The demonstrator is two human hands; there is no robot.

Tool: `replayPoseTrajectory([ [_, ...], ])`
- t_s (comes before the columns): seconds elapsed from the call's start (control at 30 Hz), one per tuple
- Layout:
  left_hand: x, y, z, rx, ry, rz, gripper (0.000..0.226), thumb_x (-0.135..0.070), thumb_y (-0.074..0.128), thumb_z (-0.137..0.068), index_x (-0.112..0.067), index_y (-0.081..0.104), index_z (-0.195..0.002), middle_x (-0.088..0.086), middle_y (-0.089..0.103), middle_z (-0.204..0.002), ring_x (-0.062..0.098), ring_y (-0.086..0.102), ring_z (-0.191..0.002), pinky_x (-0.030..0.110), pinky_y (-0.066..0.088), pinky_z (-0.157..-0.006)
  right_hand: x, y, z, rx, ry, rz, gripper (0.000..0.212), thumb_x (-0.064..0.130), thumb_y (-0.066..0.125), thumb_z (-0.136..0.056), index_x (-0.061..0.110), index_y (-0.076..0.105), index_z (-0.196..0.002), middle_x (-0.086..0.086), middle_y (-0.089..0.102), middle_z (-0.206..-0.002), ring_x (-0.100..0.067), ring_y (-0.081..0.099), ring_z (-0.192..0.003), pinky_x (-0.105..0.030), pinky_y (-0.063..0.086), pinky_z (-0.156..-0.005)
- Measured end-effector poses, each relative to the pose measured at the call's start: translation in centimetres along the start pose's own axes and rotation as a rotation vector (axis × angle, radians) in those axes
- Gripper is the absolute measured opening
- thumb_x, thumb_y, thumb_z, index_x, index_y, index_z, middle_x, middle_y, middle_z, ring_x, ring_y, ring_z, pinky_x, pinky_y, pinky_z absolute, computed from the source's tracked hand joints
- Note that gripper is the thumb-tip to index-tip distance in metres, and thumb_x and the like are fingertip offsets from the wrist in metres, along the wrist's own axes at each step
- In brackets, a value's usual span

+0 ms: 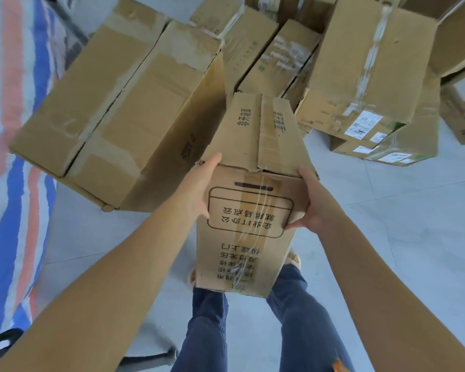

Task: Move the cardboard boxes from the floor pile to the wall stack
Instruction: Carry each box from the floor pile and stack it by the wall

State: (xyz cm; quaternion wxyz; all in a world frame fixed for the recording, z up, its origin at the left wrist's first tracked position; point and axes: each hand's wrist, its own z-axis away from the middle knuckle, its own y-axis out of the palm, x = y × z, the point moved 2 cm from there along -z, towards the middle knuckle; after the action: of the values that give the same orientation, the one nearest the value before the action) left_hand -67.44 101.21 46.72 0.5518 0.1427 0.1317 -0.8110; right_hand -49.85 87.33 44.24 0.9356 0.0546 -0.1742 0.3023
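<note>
I have one narrow cardboard box (249, 200) up off the floor, in the middle of the frame above my legs, held between both hands. My left hand (199, 187) lies flat along its left side with the fingers straight, pressing in, the fingertips reaching the top edge. My right hand (310, 204) clamps the right side, thumb hooked onto the printed face and fingers running up the edge — so this one is gripped, not just pushed. The box's top flaps look loosely closed and may lift if I tilt it.

As for progress, I judge this is well short of finished. A large box (118, 108) lies in the upper left of the frame, and a cluster of taped and labelled boxes (365, 76) fills the top and upper right, some leaning on one another — all on the pale tiled floor (387, 237). I cannot see the wall stack from here, so I cannot say how many have already gone over. A striped tarp (14, 130) runs down the left edge
</note>
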Motion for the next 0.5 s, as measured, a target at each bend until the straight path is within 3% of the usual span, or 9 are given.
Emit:
replayPoseTrajectory([
  [0.07,-0.8,0.7,0.4,-0.034,-0.01,0.018,0.084,-0.058,0.067,-0.076,-0.031,0.028,-0.145,0.002,0.03,-0.152,0.037,0.029,-0.137,0.074,0.026,-0.098,0.9,0.0,-0.4,0.011,0.028,0.005,0.052,0.053,0.067,-0.079,0.031,0.042,-0.119,-0.001,0.045,-0.123,-0.032,0.04,-0.115,-0.081,0.035,-0.084],
  [0.2,-0.9,3.0,1.0,-0.111,-0.008,0.024,0.074,-0.054,0.065,-0.075,-0.028,0.036,-0.139,0.005,0.04,-0.144,0.038,0.036,-0.132,0.075,0.025,-0.098,1.9,-1.4,-1.2,0.043,0.112,0.027,0.053,0.051,0.069,-0.077,0.032,0.045,-0.12,-0.001,0.048,-0.125,-0.037,0.042,-0.119,-0.076,0.039,-0.079],
  [0.37,0.8,9.3,3.6,-0.199,-0.009,0.113,0.033,-0.05,0.064,-0.079,-0.029,0.053,-0.101,-0.006,0.056,-0.1,0.025,0.05,-0.103,0.065,0.034,-0.097,5.4,-6.9,-1.2,0.107,0.038,0.132,0.019,0.046,0.06,-0.084,0.037,0.058,-0.101,0.0,0.059,-0.116,-0.032,0.054,-0.106,-0.058,0.052,-0.057],
  [0.4,1.2,10.6,4.4,-0.188,-0.015,0.131,0.031,-0.05,0.064,-0.079,-0.029,0.055,-0.1,-0.006,0.06,-0.097,0.022,0.055,-0.097,0.06,0.04,-0.093,6.3,-8.2,-0.7,0.118,0.003,0.16,0.015,0.046,0.059,-0.085,0.037,0.059,-0.097,0.002,0.06,-0.111,-0.028,0.056,-0.1,-0.055,0.053,-0.054],
  [0.5,2.8,13.2,7.1,-0.204,0.01,0.214,0.017,-0.046,0.062,-0.082,-0.032,0.056,-0.088,-0.01,0.065,-0.078,0.011,0.06,-0.072,0.034,0.05,-0.06,8.5,-10.8,1.1,0.142,-0.058,0.229,0.007,0.047,0.057,-0.088,0.041,0.059,-0.09,0.007,0.062,-0.094,-0.02,0.056,-0.084,-0.054,0.053,-0.046],
])
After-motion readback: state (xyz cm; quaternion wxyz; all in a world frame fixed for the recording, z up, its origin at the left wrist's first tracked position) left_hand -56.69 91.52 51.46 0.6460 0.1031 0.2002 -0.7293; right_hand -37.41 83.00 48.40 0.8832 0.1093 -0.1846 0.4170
